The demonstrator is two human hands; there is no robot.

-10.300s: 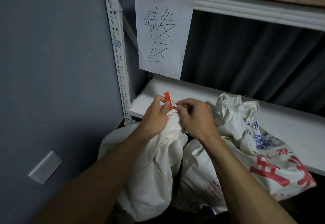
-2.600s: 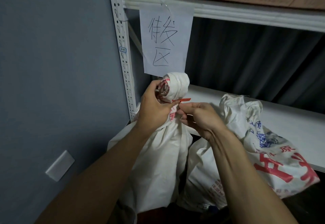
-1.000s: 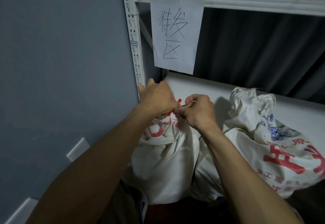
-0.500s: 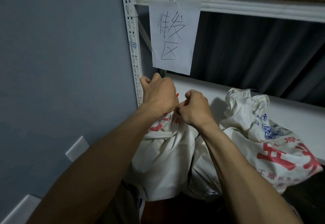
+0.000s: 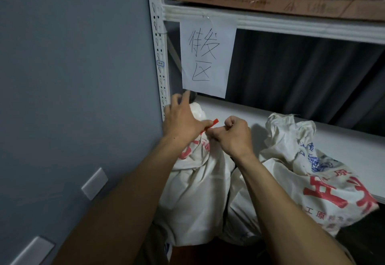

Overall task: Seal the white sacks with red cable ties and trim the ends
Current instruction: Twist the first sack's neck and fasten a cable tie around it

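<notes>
White sack (image 5: 198, 198) stuffed, contents hidden; left hand (image 5: 183, 119), right hand (image 5: 234, 135) pinch red tie (image 5: 213, 123).

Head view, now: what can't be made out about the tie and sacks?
All in the head view:
Loop and lock of the red cable tie: only one end shows, the rest is behind the left hand and right hand.
Right hand's grip: its curled fingers face away, so what they pinch is hidden.
Neck of the left sack: covered by both hands.
Print on the cardboard on the top shelf: too small and dim.

storeroom, white slotted metal shelving (image 5: 159, 56), handwritten paper sign (image 5: 206, 56), flattened cardboard (image 5: 270, 4), stacked printed sacks (image 5: 312, 191)
</notes>
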